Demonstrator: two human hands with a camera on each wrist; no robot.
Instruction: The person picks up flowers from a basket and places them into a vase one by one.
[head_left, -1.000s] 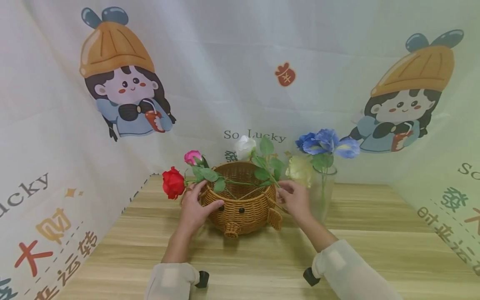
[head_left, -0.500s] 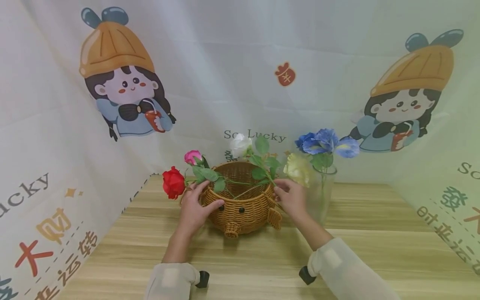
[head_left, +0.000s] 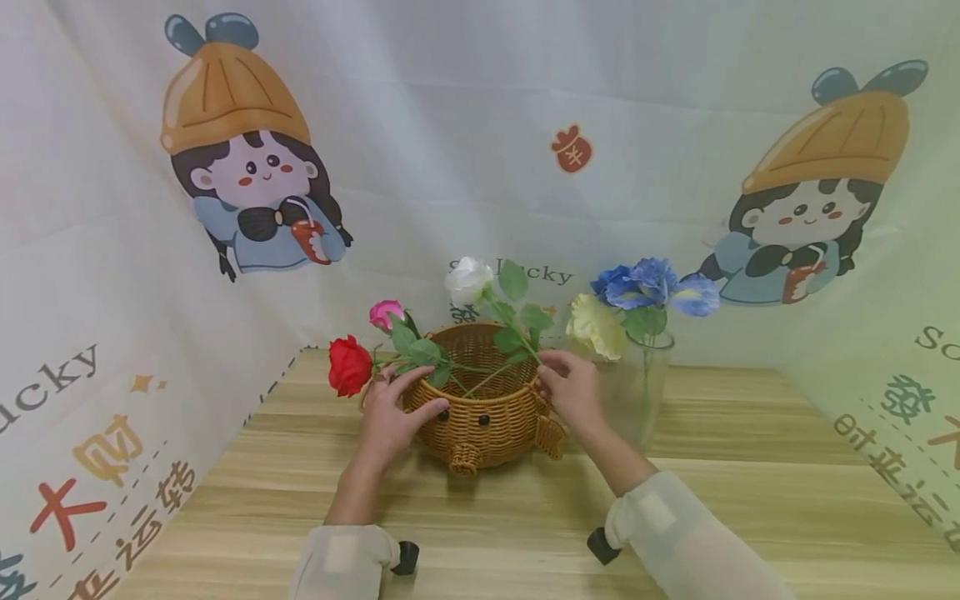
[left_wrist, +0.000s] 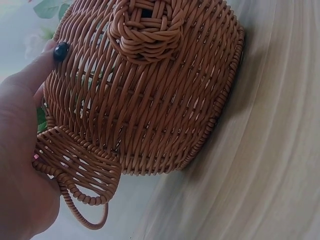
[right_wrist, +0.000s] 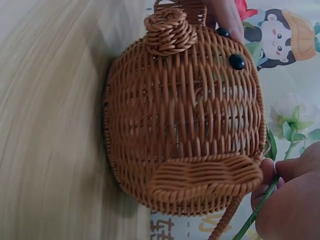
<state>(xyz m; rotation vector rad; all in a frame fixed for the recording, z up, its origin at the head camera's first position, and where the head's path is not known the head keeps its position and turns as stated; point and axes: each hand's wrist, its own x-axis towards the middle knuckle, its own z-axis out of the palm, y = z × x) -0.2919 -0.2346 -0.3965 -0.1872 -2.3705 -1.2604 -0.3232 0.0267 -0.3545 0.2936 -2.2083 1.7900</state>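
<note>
A brown wicker basket [head_left: 480, 425] with a pig snout and black eyes stands on the table. My left hand [head_left: 392, 417] holds its left rim, the thumb by an eye; in the left wrist view the thumb lies along the weave, fingers partly hidden. My right hand [head_left: 573, 392] pinches the green stem of a white rose [head_left: 469, 281] at the right rim. The right wrist view shows that stem [right_wrist: 260, 205] passing between thumb and fingers. A red rose [head_left: 350, 366] and a pink rose [head_left: 386, 314] lean out over the left rim, their stems crossing inside the basket.
A clear glass vase [head_left: 647, 392] stands right of the basket, close to my right hand. It holds blue flowers [head_left: 652, 283] and a pale yellow flower [head_left: 596, 327]. Behind the wooden table [head_left: 510, 542] hangs a printed cloth [head_left: 450, 125].
My right hand has moved left with the white rose, whose bloom has shifted left and slightly up. My left hand stays at the rim, its fingers slightly shifted; the red rose has moved a little right.
</note>
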